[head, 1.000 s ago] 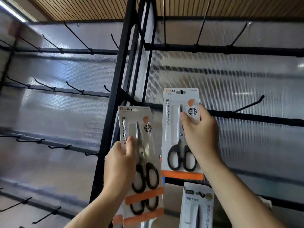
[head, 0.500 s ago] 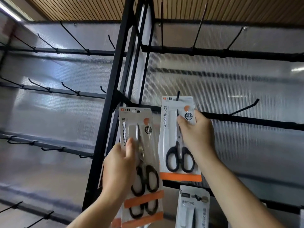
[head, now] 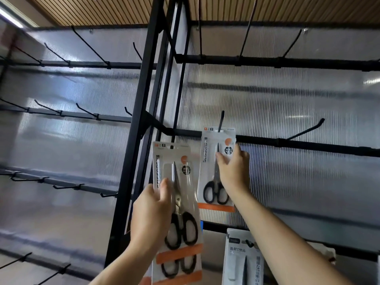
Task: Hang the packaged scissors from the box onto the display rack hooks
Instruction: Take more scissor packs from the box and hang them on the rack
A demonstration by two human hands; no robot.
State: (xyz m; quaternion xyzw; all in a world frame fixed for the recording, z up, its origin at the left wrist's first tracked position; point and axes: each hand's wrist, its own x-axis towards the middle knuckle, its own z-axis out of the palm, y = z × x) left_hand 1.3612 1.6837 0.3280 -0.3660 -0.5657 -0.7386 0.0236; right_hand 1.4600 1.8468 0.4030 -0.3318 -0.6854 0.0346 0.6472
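Note:
My right hand [head: 233, 169] grips a white pack of black-handled scissors [head: 211, 161] by its right side. The pack's top slot sits over a black hook [head: 221, 120] on the rack's middle bar [head: 308, 144]. My left hand [head: 151, 210] holds a small stack of the same packs [head: 178, 202] lower and to the left, in front of the rack's upright post; at least two packs show, fanned at the bottom. The box is out of view.
The black post [head: 135, 145] splits two rack sections backed by ribbed translucent panels. Bare hooks stick out from the upper bar [head: 267, 62], the left bars [head: 61, 114] and at the right [head: 306, 130]. A different white pack [head: 242, 258] hangs lower down.
My right hand has pushed its pack further onto the hook, whose tip now sticks out above the card. The stack in my left hand stays about where it was.

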